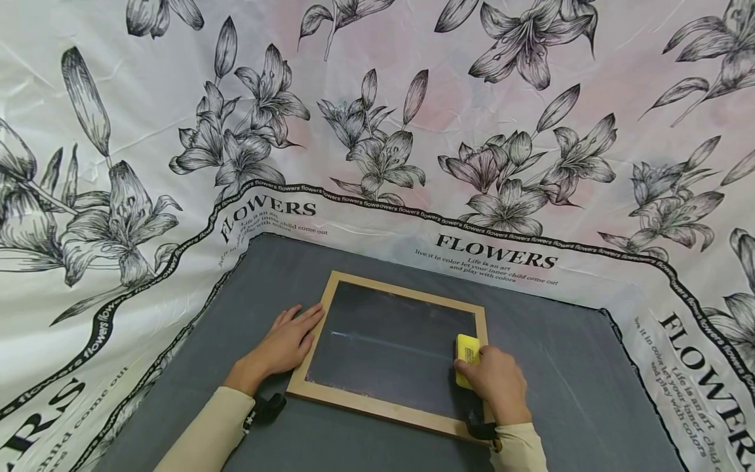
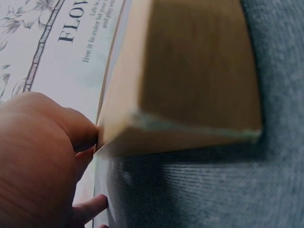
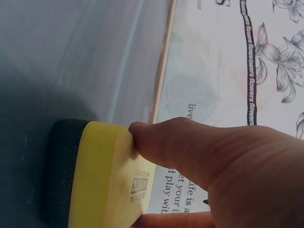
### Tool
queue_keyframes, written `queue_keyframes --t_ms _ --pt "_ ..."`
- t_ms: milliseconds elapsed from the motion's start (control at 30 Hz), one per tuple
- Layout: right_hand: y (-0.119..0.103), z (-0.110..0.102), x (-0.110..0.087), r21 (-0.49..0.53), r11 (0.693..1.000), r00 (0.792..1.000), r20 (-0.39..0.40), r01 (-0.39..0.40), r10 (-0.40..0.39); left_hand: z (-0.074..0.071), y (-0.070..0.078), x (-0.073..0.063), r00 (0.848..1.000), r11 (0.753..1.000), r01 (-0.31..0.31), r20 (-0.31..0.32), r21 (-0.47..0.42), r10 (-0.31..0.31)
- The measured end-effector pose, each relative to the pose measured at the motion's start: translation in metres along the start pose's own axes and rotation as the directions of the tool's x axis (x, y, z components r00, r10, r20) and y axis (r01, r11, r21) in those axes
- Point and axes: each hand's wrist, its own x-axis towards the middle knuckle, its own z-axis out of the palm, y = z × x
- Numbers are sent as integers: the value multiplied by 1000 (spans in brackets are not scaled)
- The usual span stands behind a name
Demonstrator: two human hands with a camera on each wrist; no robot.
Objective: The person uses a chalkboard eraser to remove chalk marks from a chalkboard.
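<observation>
A small blackboard (image 1: 389, 347) with a light wooden frame (image 1: 407, 292) lies on the grey cloth. A faint pale chalk streak (image 1: 377, 341) runs across its dark face. At the board's right side, my right hand (image 1: 498, 383) grips a yellow eraser (image 1: 468, 357). In the right wrist view the eraser's dark felt pad (image 3: 64, 166) faces the board, and the thumb presses its yellow back. My left hand (image 1: 289, 344) rests at the left edge of the frame, its fingers extended and touching the wood. The left wrist view shows the frame's corner (image 2: 190, 71) close up beside that hand.
Dark grey cloth (image 1: 566, 367) covers the surface around the board. White fabric printed with lilies and lettering (image 1: 383, 131) rises behind and on both sides. A black wrist strap device (image 1: 268, 410) sits under each wrist.
</observation>
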Motion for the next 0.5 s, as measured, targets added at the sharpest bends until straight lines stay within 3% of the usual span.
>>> queue_keyframes --t_ms 500 --pt "-15 8 0 -4 999 999 -19 50 -50 1 -1 1 1000 1000 1 4 10 -1"
